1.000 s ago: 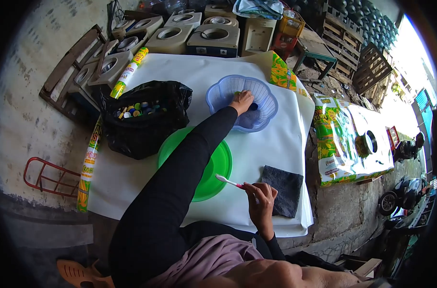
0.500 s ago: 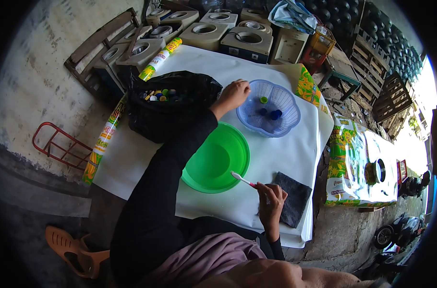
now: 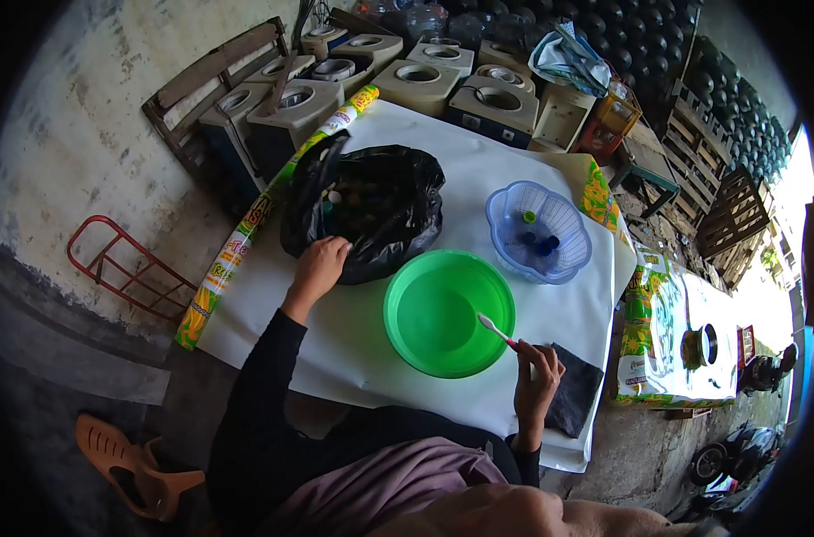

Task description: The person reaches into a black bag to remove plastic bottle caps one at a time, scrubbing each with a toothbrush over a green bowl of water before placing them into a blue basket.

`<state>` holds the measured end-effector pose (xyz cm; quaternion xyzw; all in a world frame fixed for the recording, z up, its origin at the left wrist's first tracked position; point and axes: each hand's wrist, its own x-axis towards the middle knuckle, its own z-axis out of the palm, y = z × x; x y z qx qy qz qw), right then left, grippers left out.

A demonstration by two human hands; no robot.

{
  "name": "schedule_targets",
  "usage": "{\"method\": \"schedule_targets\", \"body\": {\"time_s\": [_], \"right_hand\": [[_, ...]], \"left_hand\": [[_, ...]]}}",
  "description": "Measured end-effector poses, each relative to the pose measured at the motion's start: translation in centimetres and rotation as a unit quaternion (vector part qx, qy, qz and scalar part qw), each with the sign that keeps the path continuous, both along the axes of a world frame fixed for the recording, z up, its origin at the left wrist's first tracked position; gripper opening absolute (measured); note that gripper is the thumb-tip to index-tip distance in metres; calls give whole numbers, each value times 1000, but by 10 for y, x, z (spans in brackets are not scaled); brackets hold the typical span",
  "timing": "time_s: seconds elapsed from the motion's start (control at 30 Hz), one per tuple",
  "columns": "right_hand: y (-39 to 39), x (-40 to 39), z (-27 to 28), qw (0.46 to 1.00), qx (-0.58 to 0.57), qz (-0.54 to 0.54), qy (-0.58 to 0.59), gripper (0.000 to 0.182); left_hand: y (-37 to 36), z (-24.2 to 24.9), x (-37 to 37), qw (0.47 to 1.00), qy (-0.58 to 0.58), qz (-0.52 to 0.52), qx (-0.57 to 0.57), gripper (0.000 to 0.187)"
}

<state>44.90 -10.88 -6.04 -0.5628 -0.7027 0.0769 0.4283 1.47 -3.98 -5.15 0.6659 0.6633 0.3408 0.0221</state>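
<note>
My left hand (image 3: 320,268) is at the near edge of a black plastic bag (image 3: 398,242), its fingers closed on the rim. Inside the bag, small bottle caps (image 3: 334,197) show dimly. In my right hand (image 3: 538,385) is a toothbrush (image 3: 496,330) with a white head and a red-and-white handle. Its bristle end points over the right side of a green basin (image 3: 416,345). Behind the basin stands a blue plastic basket (image 3: 563,195) holding a green cap (image 3: 529,217) and a few dark blue caps (image 3: 548,244).
A dark cloth (image 3: 575,394) lies beside my right hand on the white-covered table (image 3: 335,358). A printed roll (image 3: 250,219) runs along the left edge. Water dispensers (image 3: 425,85) stand behind the table, and an orange chair (image 3: 125,456) is at lower left.
My left hand has moved from the blue basket to the rim of the black bag. The toothbrush remains in my right hand. The view has shifted, so the table sits farther right.
</note>
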Motion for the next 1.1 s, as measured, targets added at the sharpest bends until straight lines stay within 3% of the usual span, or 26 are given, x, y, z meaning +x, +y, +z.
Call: {"method": "schedule_targets", "body": {"time_s": [0.07,0.13,0.17,0.27,0.3,0.4,0.53,0.6,0.67,0.8,0.83,0.93,1.03,1.1], "right_hand": [[2,-9,3,1000,-10,-7,-8,19],[3,-18,7,1000,0,-15,-15,19],[3,-23,9,1000,6,-18,-18,19],[1,-37,14,999,19,-27,-24,18],[0,-42,15,999,21,-29,-25,18],[-6,-55,15,999,27,-32,-31,18],[-17,-62,7,999,10,-34,-28,21],[-21,-62,4,999,9,-43,-29,21],[-24,-61,3,998,7,-55,-34,21],[-23,-56,0,997,7,-71,-32,21],[-22,-56,0,996,7,-78,-34,20],[-19,-56,2,995,9,-87,-39,20],[-17,-61,10,995,10,-77,-61,19],[-11,-65,15,994,21,-58,-89,17]], "left_hand": [[-19,-23,-4,995,-6,0,-95,15],[-35,-25,-3,995,23,-62,-68,22],[-37,-17,0,983,-80,-29,-164,27],[-23,0,-5,997,-13,-56,-43,27],[-9,-2,-10,993,-88,-67,-46,23],[33,-6,-28,988,-39,-149,-15,22],[59,-23,-63,994,74,-50,-69,39],[48,-15,-73,995,93,42,3,49],[50,-23,-90,988,107,112,-26,58],[53,-10,-89,984,137,106,-42,37],[54,-6,-81,991,111,76,11,29],[78,-19,-71,990,92,-39,102,29],[103,-35,-75,980,193,-16,47,26],[106,-39,-76,983,169,-21,65,24]]}}
